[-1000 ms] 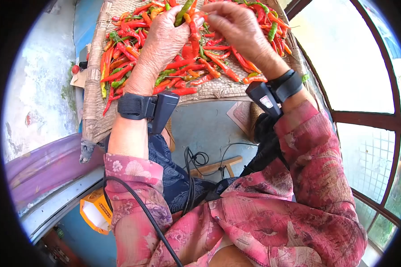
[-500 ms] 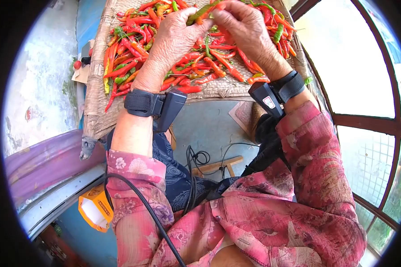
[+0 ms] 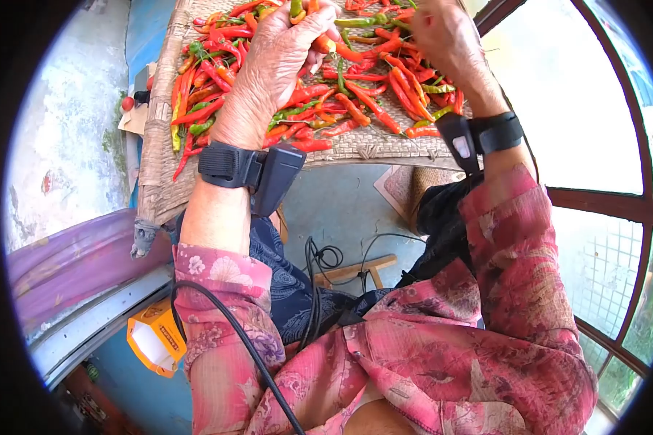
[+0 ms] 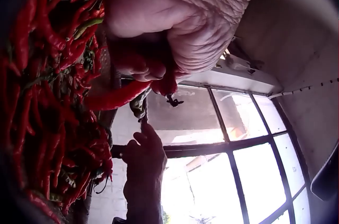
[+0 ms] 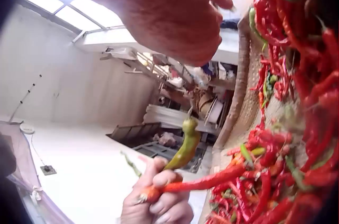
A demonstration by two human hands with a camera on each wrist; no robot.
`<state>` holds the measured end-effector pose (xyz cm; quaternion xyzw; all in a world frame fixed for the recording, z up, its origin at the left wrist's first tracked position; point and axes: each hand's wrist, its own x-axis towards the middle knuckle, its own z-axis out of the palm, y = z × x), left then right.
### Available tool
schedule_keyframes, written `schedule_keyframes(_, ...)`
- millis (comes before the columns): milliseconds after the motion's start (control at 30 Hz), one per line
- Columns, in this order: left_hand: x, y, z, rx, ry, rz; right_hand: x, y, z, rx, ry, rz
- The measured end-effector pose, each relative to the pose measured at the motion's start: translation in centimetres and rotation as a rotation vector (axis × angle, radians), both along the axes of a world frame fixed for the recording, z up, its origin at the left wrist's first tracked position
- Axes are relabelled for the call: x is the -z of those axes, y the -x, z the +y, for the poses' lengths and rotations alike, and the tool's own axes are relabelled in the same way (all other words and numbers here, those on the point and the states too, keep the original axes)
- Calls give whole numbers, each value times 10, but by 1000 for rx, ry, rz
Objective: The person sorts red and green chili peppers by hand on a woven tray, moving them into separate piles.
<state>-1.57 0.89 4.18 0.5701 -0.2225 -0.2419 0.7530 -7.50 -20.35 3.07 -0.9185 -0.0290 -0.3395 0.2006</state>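
Note:
Peppers, red, orange and green, cover a woven tray (image 3: 156, 145). My left hand (image 3: 279, 58) is raised over its middle, fingers curled round several peppers. In the right wrist view, a yellow-green pepper (image 5: 186, 147) points up from the left hand (image 5: 156, 197) and a red pepper (image 5: 206, 181) sticks out sideways. The left wrist view shows a red pepper (image 4: 119, 97) under that hand's fingers. Over the tray's right part is my right hand (image 3: 453, 47), apart from the left, its fingers bent; whether something small lies between its fingertips is hidden.
Framed windows (image 3: 559, 94) stand close on the right, a pale wall (image 3: 65, 109) on the left. Below the tray, black cables (image 3: 315, 275) hang by a wooden piece (image 3: 359, 270). An orange box (image 3: 156, 339) lies low on the left.
My right hand has parted from the left and moved right over the tray. The left hand keeps its peppers and stays near its earlier place. More of the pile shows between the hands.

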Motion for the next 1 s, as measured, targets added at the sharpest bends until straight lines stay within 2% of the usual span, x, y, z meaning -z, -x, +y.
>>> schedule_keyframes(67, -5, 7, -4, -4, -13, -15, -7, 8, 35, -383, -168, -28)
schedule_keyframes(100, -4, 6, -5, 2, -14, -14, 2, 7, 42, -415, -76, -42)
schedule_keyframes(133, -2, 4, -4, -14, -36, -31, 7, 12, 43, -391, -128, 144)
schedule_keyframes(200, 0, 4, -5, -28, -57, -50, 8, 12, 44, -426, -243, 241)
schedule_keyframes(233, 0, 4, -5, -68, -77, -56, 7, 11, 41, -425, -243, 239)
schedule_keyframes(300, 1, 2, -4, -110, -110, -75, 1, 8, 37, -305, -79, 358)
schedule_keyframes(400, 2, 2, -6, -202, -44, -77, -13, 10, 39, -252, -80, 258)
schedule_keyframes(433, 2, 1, -6, -202, -43, -76, -12, 9, 39, -307, -150, 100)
schedule_keyframes(467, 2, 0, -5, -182, -48, -94, -15, 10, 38, -308, -148, 101)
schedule_keyframes(567, -4, 3, -4, -160, -82, -126, -30, 14, 29, -270, -275, 327)
schedule_keyframes(600, -7, 6, -4, -152, -112, -140, -36, 18, 32, -279, -423, 356)
schedule_keyframes(667, -10, 7, -3, -163, -92, -146, -25, 12, 21, -285, -536, 291)
schedule_keyframes(700, -10, 5, -2, -132, -76, -131, -39, 19, 21, -112, -346, 337)
schedule_keyframes(867, 6, -11, 5, -118, 6, -97, -21, 13, -8, 64, -236, 87)
schedule_keyframes(933, 7, -12, 6, -151, 13, -84, -25, 15, -8, 334, -20, -42)
schedule_keyframes(967, 7, -11, 6, -152, 13, -85, -29, 17, -9, 492, -58, 182)
schedule_keyframes(1000, 6, -10, 6, -122, 41, -23, -26, 17, -9, 491, -58, 181)
